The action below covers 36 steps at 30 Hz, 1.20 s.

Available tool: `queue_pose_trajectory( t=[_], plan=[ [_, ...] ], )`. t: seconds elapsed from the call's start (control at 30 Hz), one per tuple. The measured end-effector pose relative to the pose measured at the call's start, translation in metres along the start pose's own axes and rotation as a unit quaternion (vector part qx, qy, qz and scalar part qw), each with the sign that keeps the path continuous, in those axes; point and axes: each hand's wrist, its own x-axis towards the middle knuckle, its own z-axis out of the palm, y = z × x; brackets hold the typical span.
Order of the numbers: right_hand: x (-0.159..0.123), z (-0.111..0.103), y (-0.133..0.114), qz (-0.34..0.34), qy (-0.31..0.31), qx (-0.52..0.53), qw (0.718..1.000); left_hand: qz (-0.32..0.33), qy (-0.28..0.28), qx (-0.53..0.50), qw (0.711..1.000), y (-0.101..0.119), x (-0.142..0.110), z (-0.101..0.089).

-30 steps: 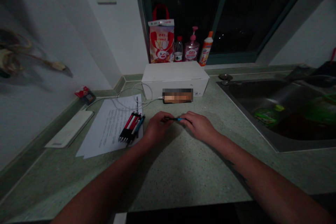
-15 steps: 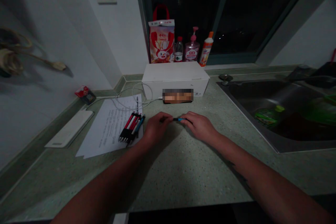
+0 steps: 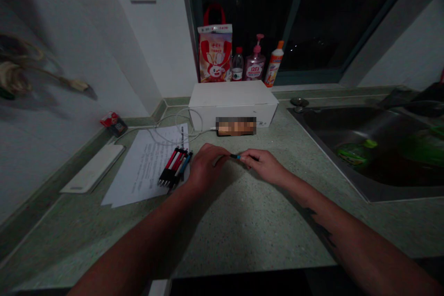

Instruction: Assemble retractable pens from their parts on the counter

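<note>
Between my two hands is a slim black and blue pen (image 3: pixel 236 157), held by both ends above the counter. My left hand (image 3: pixel 207 163) is closed on its dark end, with fingers and thumb pinched together. On the blue end my right hand (image 3: pixel 261 163) is closed too, so most of the pen is hidden. To the left of my left hand, several pens (image 3: pixel 174 166) in red, white, blue and black lie side by side on printed paper sheets (image 3: pixel 142 162).
A white box (image 3: pixel 232 95) stands at the back, a phone (image 3: pixel 236 127) with a partly blurred screen leaning on it. A white cable (image 3: pixel 156 128) runs left toward a white power strip-like slab (image 3: pixel 93 169). The metal sink (image 3: pixel 347 175) is at the right.
My right hand has turned slightly, its fingers curling more around the pen. The left hand has shifted a little, and the pen now tilts down to the right.
</note>
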Motion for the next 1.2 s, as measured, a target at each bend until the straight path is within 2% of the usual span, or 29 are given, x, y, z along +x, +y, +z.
queue_pose_trajectory(
  t=[0.17,0.23,0.33,0.6,0.77,0.83,0.97,1.1,1.2],
  plan=[
    [0.000,-0.004,0.000,-0.041,0.066,-0.068,0.995,-0.159,-0.002,-0.022,0.987,0.002,-0.002,0.004],
    [0.001,-0.005,0.001,-0.061,0.087,-0.085,0.991,-0.189,-0.013,-0.032,0.981,0.002,-0.001,0.005],
    [0.002,-0.007,0.000,-0.066,0.100,-0.085,0.989,-0.180,-0.008,-0.027,0.983,0.002,0.000,0.003],
    [0.001,-0.007,-0.004,-0.029,0.068,-0.043,0.996,-0.122,-0.003,-0.017,0.992,0.003,0.001,0.000],
    [0.006,-0.015,0.002,-0.002,0.150,0.043,0.988,-0.141,0.014,-0.009,0.990,0.007,0.001,0.001],
    [0.008,-0.019,0.002,0.012,0.179,0.116,0.977,-0.155,-0.006,-0.026,0.987,0.009,-0.001,0.003],
    [0.009,-0.019,-0.002,-0.001,0.192,0.227,0.955,-0.138,-0.104,-0.093,0.981,0.017,-0.006,0.010],
    [0.007,-0.009,-0.011,-0.002,0.181,0.258,0.949,-0.128,-0.176,-0.116,0.969,0.029,-0.011,0.016],
    [0.007,-0.005,-0.014,-0.002,0.178,0.263,0.948,-0.132,-0.196,-0.112,0.965,0.033,-0.014,0.018]
  ],
)
